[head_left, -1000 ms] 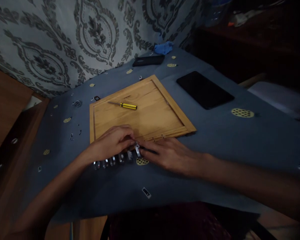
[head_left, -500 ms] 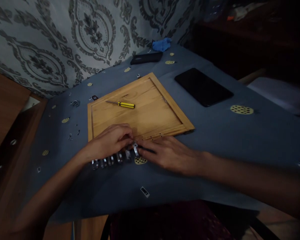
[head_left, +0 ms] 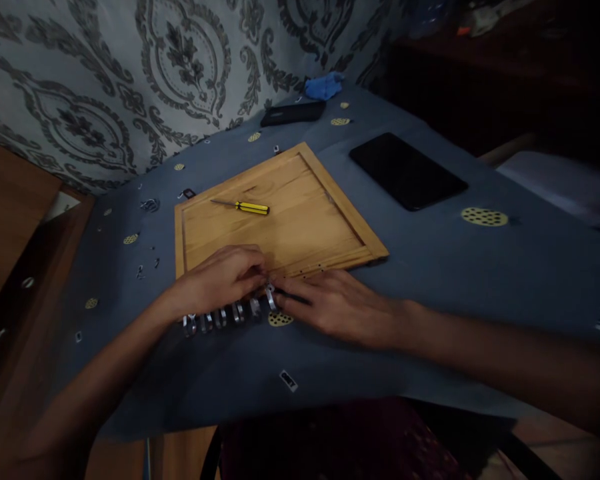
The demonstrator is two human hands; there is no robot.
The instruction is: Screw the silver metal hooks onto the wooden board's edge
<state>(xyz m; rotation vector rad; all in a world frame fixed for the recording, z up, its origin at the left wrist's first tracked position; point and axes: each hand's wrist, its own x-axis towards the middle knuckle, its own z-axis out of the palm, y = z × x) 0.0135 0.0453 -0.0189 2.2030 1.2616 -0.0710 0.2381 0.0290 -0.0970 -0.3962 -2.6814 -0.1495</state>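
A framed wooden board (head_left: 280, 193) lies flat, with a yellow-and-black screwdriver (head_left: 253, 208) resting on it. Along its near edge hangs a row of curved shiny metal hooks (head_left: 237, 312), several of them. My left hand (head_left: 223, 277) bends over that edge, its thumb and fingers pinched by the rightmost metal hook (head_left: 271, 298); whatever is between the fingertips is too small to make out. From the right, my right hand (head_left: 337, 307) has its thumb and forefinger closed on the same hook, holding it against the board's edge. Small dark holes show along the edge to the right.
Tiny metal pieces (head_left: 156, 263) and a small metal heap (head_left: 150, 205) lie left of the board on the blue tablecloth (head_left: 330, 377). A black tablet (head_left: 407, 172) is at the right; a dark phone-like object (head_left: 293, 114) and a blue cloth (head_left: 324, 87) are at the back.
Both hands stay at the same hook, with only very slight finger movement. The view has shifted a little; the board, screwdriver and other things keep their places.
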